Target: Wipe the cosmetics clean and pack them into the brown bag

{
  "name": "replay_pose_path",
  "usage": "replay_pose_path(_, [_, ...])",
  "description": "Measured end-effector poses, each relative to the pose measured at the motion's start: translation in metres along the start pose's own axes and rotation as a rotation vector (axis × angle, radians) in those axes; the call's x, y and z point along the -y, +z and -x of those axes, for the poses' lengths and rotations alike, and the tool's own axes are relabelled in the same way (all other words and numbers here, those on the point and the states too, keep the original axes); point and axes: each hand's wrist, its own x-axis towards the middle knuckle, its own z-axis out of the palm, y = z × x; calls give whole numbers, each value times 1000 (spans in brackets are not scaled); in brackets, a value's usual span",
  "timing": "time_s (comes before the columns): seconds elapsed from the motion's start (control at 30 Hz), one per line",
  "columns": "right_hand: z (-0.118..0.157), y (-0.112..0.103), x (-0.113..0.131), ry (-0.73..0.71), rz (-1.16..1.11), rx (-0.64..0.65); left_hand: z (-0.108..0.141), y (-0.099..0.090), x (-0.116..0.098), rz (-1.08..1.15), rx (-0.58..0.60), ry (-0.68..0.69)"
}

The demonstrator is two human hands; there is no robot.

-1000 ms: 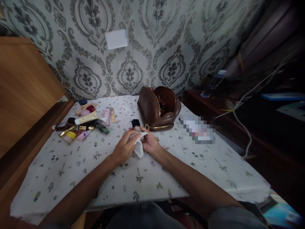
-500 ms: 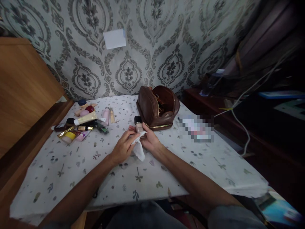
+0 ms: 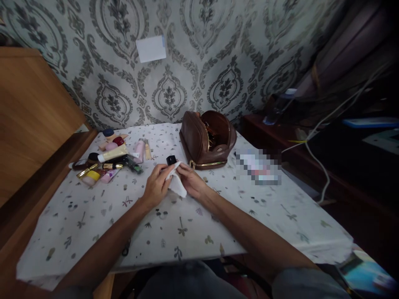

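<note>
Between my two hands is a small cosmetic bottle with a black cap (image 3: 171,160), which looks like a foundation bottle. Its body is mostly hidden by my fingers and a white wipe (image 3: 177,186). My left hand (image 3: 156,185) is closed, pressing the wipe against the bottle. On the other side, my right hand (image 3: 193,181) has its fingers curled around the bottle and the wipe's edge. The loose end of the wipe hangs down between the hands. Just behind my right hand stands a brown zip bag (image 3: 195,141), its top unzipped.
Several cosmetics lie at the left, among them a cream tube (image 3: 112,153), a pink bottle (image 3: 140,150) and a gold tube (image 3: 87,170). A blurred-out item (image 3: 260,167) lies right of the bag. A patterned white cloth (image 3: 187,232) covers the table; a cable (image 3: 324,178) hangs at the right.
Both hands have shifted slightly left and up with the bottle and wipe. The bottle's pale body, visible before, is now covered by wipe and fingers.
</note>
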Motion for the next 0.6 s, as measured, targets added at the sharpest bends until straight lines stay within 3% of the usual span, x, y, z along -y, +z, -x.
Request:
replay_pose_path(0.2, [-1, -1, -6, -33, 56, -9, -3, -4, 3, -88, -39, -37])
replay_pose_path(0.37, [2, 2, -6, -14, 75, -28, -4, -8, -1, -248, 33, 105])
replay_pose_path(0.6, [4, 4, 1, -63, 71, -105, -4, -7, -17, -241, 167, 341])
